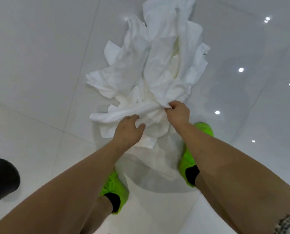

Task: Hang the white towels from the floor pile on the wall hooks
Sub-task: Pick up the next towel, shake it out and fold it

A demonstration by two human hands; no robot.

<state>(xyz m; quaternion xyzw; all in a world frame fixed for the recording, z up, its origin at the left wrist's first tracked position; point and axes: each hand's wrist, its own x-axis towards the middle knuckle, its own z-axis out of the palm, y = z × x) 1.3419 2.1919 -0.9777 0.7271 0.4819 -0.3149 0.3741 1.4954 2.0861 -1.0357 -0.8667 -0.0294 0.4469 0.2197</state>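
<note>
Several white towels lie heaped in a crumpled pile on the glossy white tiled floor, running from the top centre of the frame down to just in front of the person's feet. Both bare arms reach down from the bottom corners into the near end of the pile. At centre right, the right hand has its fingers curled tight, pinching a bunched fold of towel, and the cloth is pulled taut into a ridge that slants away to the left from that grip. Just below and to the left, the left hand sits on the same stretch of cloth, fingers bent over the ridge and thumb out to the side; whether it truly grips the fabric or only rests on it I cannot tell.

Two bright green shoes stand on the tiles below the pile, the left shoe at lower centre beside the left forearm, the right shoe at centre right, partly hidden behind the right forearm. Small round light reflections dot the floor along the right side of the frame. At the lower left edge sits a dark rounded object, too cropped to identify.
</note>
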